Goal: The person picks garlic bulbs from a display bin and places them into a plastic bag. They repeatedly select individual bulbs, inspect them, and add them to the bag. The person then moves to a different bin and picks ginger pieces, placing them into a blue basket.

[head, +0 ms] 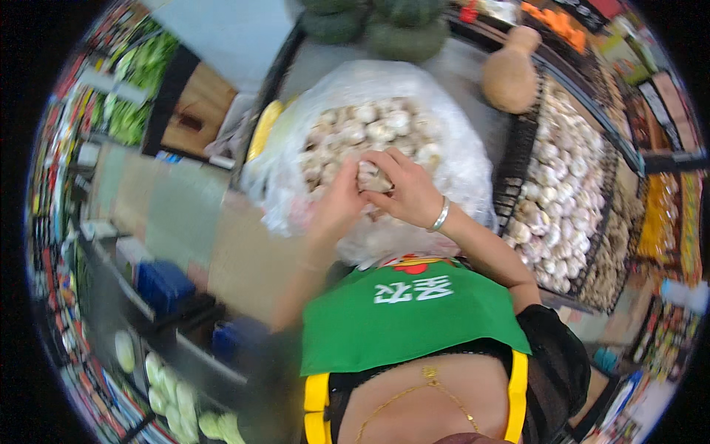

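Note:
Between my two hands is a garlic bulb, held above an opened clear plastic bag. My left hand presses against the bulb's left side, its fingers partly hidden. My right hand curls over the bulb from the right, thumb below and fingers above. Many loose garlic bulbs fill the bag beneath, which rests on a dark display stand.
To the right, a black crate holds piled white garlic, with ginger beside it. A butternut squash and dark green pumpkins stand behind the bag. Left are a yellow item, a blue bin and leafy greens.

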A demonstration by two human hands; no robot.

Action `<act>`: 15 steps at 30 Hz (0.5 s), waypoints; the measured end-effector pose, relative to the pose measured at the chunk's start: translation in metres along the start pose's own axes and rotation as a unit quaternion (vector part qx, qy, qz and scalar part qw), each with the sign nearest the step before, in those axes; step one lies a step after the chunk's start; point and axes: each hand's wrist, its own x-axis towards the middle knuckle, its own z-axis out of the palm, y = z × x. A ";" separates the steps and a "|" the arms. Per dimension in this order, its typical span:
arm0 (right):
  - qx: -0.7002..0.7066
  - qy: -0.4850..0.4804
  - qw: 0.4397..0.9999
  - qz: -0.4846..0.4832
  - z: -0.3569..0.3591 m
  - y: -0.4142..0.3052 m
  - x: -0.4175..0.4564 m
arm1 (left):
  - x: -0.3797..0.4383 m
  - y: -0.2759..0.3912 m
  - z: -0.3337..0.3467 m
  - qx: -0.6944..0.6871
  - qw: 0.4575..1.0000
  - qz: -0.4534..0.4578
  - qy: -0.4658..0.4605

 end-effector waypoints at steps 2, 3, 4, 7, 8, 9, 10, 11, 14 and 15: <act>0.067 0.120 0.989 -0.055 -0.021 0.016 -0.009 | 0.007 0.009 0.013 0.126 0.990 -0.062 0.000; 0.040 0.190 0.981 -0.021 -0.039 0.025 -0.017 | 0.012 0.016 -0.001 0.176 0.980 -0.086 -0.046; 0.016 0.256 0.967 0.009 -0.057 0.033 -0.025 | 0.018 0.019 -0.006 0.349 0.936 -0.042 0.033; -0.081 0.405 0.903 0.115 -0.113 0.082 -0.047 | 0.021 0.023 -0.030 0.760 0.633 0.033 0.144; -0.067 0.379 0.898 0.215 -0.142 0.099 -0.062 | 0.019 0.026 -0.042 0.856 0.492 0.035 0.153; -0.185 0.394 0.859 0.268 -0.168 0.143 -0.086 | 0.018 0.025 -0.047 0.869 0.466 0.057 0.155; -0.272 0.420 0.822 0.273 -0.196 0.209 -0.128 | 0.023 0.019 -0.048 0.880 0.442 0.081 0.153; -0.305 0.396 0.790 0.356 -0.215 0.209 -0.133 | 0.021 0.015 -0.050 0.890 0.412 0.095 0.169; -0.443 0.378 0.704 0.406 -0.267 0.288 -0.212 | 0.033 0.018 -0.053 0.915 0.365 0.026 0.171; -0.453 0.368 0.682 0.441 -0.271 0.286 -0.219 | 0.037 0.020 -0.056 0.920 0.348 0.012 0.182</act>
